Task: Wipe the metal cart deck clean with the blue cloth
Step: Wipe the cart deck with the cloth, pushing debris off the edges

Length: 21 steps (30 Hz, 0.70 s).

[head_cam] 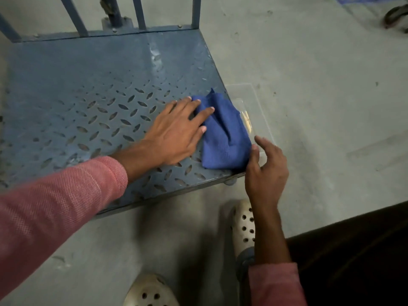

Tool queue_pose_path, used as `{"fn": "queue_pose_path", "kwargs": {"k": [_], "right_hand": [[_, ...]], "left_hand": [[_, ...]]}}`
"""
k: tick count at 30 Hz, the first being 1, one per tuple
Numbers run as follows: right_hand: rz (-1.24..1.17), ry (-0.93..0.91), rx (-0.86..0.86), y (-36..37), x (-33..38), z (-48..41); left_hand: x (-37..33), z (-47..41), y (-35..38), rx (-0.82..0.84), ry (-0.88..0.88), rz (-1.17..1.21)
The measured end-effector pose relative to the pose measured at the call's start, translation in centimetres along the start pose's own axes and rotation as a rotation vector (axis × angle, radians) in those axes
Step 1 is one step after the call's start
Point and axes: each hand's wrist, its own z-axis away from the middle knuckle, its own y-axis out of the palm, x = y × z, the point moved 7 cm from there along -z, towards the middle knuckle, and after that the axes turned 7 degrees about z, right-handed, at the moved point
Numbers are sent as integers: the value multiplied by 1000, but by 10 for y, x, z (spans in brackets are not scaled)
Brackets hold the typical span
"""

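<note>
The blue cloth [223, 131] lies folded and a little rumpled on the near right corner of the cart deck [88, 102], its outer edge reaching the deck's right rim. The left hand [174, 131] rests flat at the cloth's inner edge, fingers spread, the fingertips lying on the fabric while the palm sits on the tread plate beside it. The right hand [266, 168] is just off the deck's corner, fingers loosely curled and apart, the thumb touching the cloth's near right corner; it is not pinching anything that I can see. Just beyond the cloth, off the deck's right rim, a clear plastic box [254, 102] sits on the concrete floor [320, 85]. Farther from the cloth, the deck's back rail [136, 14] rises at the far edge. Most of the deck looks unwiped, so the job seems barely begun. The risk is that only fingertips hold the cloth: a sweep could leave it bunched, or push it over the rim into the box; the raised tread may also snag it.
</note>
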Motion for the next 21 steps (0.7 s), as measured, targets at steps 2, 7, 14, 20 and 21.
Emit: {"fn": "queue_pose_path", "kwargs": {"k": [2,7,14,20,21], "right_hand": [[-28,-7,18,2,4,3],[-32,0,67,16,22,-23],[105,-90,171,40,43,-48],[17,-152,-65,22,53,-48],[23,-172,-89,22,55,-46]], "left_hand": [[0,-1,-1,-48,-52,104],[-1,-5,7,-72,-265,345],[-17,-3,17,-16,-226,258],[-35,13,9,-81,-195,96],[-36,13,10,-55,-206,89]]}}
